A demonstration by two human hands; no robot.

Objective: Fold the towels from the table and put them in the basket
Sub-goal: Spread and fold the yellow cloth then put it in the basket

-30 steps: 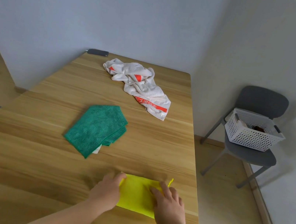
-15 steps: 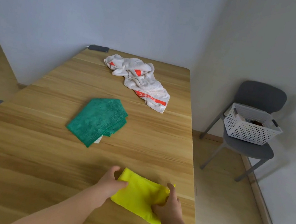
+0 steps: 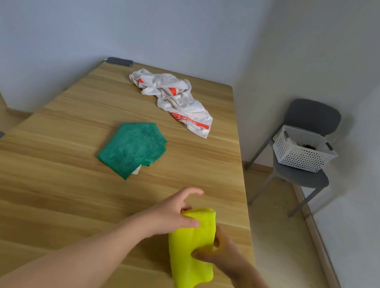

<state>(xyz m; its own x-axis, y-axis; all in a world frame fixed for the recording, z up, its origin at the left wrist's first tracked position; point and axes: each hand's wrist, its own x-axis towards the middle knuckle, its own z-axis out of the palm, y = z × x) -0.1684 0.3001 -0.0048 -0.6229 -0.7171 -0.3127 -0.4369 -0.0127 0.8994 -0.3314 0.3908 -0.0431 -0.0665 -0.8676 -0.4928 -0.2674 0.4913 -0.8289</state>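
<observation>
Risk: yellow towel [image 3: 191,253], well apart from basket [image 3: 301,159], unfolds if your right hand [image 3: 224,256] fingers clamped on it slip; left hand [image 3: 170,215] pinches its top.

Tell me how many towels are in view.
3: yellow towel held by left hand and right hand, green towel folded mid-table, white towel crumpled at the far end. The basket may hide more.

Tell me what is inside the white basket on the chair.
In the white basket, only something dark brown shows above the rim, too small to identify. The walls hide the rest of the inside.
</observation>
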